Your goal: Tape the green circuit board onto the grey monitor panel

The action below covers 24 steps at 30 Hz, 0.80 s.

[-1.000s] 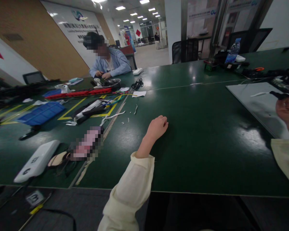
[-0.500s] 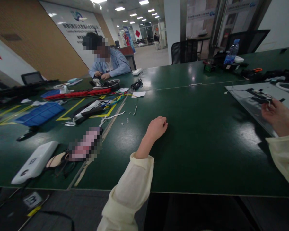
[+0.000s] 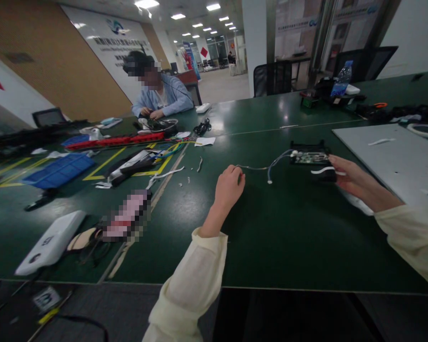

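A black-framed circuit board (image 3: 310,157) is gripped at its right edge by my right hand (image 3: 353,178), over the green table. A black piece with a white strip (image 3: 323,173) hangs just below the board, by my fingers. Thin wires (image 3: 276,160) run left from the board; one ends in a small white connector (image 3: 269,182). Another wire reaches the knuckles of my left hand (image 3: 230,187). That hand rests on the table with curled fingers, and whether the wire lies in them is hidden.
On the right lies a grey-white panel (image 3: 399,152) with white strips on it. A water bottle (image 3: 342,78) stands behind. To the left are a blue tray (image 3: 59,169), a white device (image 3: 52,242) and a blurred-out pink item (image 3: 128,213). Another person (image 3: 160,95) sits across the table.
My right hand has moved left off the panel, bringing the circuit board and its wires over the table. The left hand has barely shifted, its fingers still curled.
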Each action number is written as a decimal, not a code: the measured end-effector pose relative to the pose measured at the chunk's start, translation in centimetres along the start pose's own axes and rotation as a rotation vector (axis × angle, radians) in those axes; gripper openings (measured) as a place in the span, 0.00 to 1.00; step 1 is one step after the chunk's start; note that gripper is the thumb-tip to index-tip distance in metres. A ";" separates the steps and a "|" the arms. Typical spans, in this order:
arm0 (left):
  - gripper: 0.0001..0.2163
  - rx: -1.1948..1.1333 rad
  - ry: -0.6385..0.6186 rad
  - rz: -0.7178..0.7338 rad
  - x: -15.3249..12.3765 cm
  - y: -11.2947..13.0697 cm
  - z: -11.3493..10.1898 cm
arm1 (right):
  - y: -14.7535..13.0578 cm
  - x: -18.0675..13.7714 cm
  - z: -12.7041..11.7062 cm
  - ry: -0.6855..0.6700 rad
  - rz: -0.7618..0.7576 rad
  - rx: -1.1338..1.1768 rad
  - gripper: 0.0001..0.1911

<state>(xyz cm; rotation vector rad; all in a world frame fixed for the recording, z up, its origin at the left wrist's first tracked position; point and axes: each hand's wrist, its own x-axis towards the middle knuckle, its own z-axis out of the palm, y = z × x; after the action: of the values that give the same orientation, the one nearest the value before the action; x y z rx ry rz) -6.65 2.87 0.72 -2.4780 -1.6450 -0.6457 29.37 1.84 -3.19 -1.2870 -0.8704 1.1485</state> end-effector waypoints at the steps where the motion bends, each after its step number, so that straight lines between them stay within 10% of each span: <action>1: 0.06 -0.032 0.043 -0.006 0.0 0.1 -0.2 | 0.2 -0.8 1.2 -0.110 0.080 0.062 0.11; 8: 0.21 -0.217 -0.023 0.189 -0.5 2.0 -1.3 | 1.4 -5.2 6.2 -0.519 0.263 0.016 0.21; 16: 0.28 -0.172 -0.346 0.432 -1.4 3.4 0.2 | 1.4 -5.5 6.0 -0.584 0.183 -0.206 0.19; 20: 0.28 -0.161 -0.372 0.426 -1.4 3.0 0.7 | 0.1 -3.6 3.5 -0.522 0.077 -0.391 0.16; 24: 0.28 -0.158 -0.387 0.424 -1.3 2.9 0.6 | -1.8 0.0 -2.4 -0.168 -0.121 -0.516 0.14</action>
<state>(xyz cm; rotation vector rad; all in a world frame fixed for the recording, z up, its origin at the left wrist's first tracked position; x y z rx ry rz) -4.31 0.72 0.12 -3.0849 -1.1186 -0.2618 31.94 1.40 -1.67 -1.5367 -1.4147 0.9769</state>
